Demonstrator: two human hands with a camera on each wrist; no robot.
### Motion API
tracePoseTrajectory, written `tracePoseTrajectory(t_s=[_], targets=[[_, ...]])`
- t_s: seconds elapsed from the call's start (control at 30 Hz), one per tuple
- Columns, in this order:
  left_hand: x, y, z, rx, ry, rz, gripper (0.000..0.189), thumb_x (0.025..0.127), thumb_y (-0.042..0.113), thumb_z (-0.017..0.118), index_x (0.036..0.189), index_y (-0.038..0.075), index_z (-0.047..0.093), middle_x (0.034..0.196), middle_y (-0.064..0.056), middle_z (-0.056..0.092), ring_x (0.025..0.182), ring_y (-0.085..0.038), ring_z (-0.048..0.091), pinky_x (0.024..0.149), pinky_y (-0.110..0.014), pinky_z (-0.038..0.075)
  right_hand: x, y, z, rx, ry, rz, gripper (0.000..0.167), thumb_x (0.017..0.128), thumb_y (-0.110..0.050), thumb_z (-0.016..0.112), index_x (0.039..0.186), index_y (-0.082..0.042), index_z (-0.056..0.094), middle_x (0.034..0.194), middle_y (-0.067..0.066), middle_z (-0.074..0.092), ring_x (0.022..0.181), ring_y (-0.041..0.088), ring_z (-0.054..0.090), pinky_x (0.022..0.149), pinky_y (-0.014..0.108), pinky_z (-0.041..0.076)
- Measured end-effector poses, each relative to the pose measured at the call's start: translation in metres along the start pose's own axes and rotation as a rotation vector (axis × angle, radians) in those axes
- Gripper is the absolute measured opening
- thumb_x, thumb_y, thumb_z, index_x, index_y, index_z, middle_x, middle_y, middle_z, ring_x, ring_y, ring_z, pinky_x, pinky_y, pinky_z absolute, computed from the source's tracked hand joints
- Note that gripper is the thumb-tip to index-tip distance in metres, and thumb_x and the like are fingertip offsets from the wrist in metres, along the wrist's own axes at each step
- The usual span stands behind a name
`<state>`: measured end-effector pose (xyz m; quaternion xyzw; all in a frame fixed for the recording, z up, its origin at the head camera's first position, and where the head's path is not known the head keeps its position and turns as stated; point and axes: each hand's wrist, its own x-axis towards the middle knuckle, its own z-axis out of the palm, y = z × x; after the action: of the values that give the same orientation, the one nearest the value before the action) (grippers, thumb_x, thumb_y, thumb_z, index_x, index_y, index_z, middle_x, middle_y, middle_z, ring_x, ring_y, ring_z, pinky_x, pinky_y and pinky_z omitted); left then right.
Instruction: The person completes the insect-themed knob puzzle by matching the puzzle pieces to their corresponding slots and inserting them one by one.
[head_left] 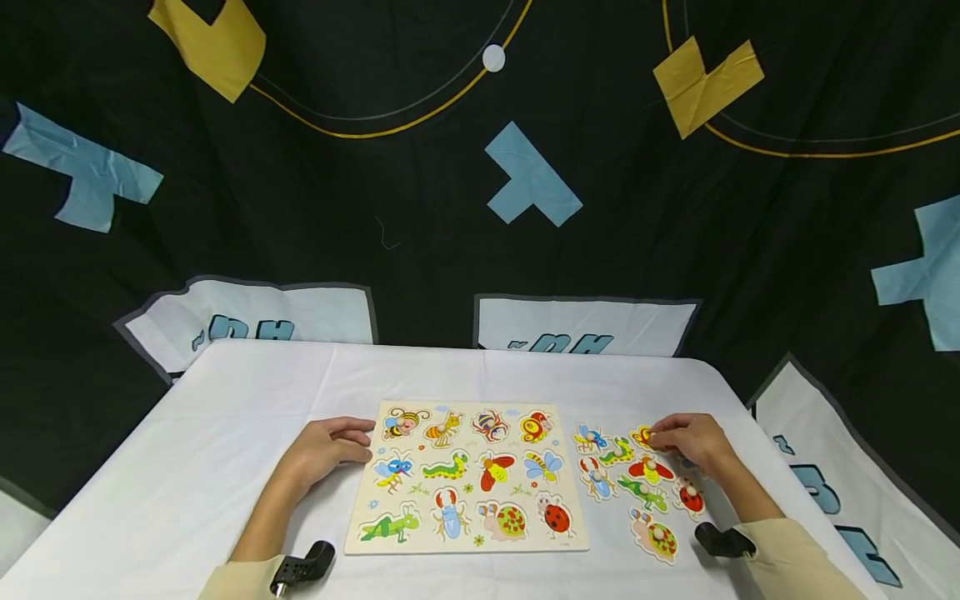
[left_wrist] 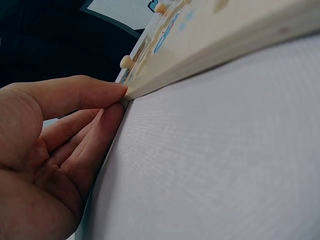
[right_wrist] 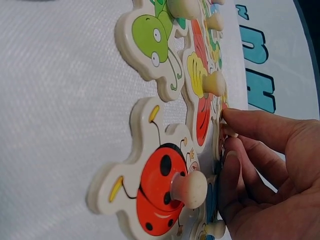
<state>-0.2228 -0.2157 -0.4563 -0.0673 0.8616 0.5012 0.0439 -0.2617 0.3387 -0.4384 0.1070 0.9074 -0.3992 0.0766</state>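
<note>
A wooden insect puzzle board (head_left: 476,492) lies flat on the table, printed with rows of bugs. Thumb and fingertips of my left hand (head_left: 324,450) touch its left edge, the fingers nearly straight. Right of the board, my right hand (head_left: 693,439) pinches the small knob of a red and yellow puzzle piece (head_left: 641,435), which the fingers partly cover. Close by lie a red-winged bug piece (head_left: 650,470), a ladybug piece (right_wrist: 155,187) and a grasshopper piece (head_left: 647,494), each with a knob.
More loose pieces lie right of the board: a blue-winged insect (head_left: 591,439), a caterpillar (head_left: 618,451), a stag beetle (head_left: 597,478) and a snail (head_left: 655,536). A white cloth (head_left: 255,383) covers the table. Behind it hangs a black curtain (head_left: 420,217).
</note>
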Motion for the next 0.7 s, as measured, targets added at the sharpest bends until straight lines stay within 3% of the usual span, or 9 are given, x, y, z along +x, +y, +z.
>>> tracePoseTrajectory(t_s=[0.7], targets=[[-0.0006,-0.0008,0.0001,-0.006,-0.005,0.016,0.054,0.075,0.012,0.083,0.127,0.004,0.069,0.095,-0.003,0.074,0.085,-0.012,0.063,0.077,-0.027,0.047,-0.0008,-0.0027,-0.0001,0.002,0.011,-0.01,0.029,0.088,-0.023,0.075,0.107,-0.001,0.074,0.096,0.009,0.07,0.088,0.024,0.056,0.069,0.031,0.046]])
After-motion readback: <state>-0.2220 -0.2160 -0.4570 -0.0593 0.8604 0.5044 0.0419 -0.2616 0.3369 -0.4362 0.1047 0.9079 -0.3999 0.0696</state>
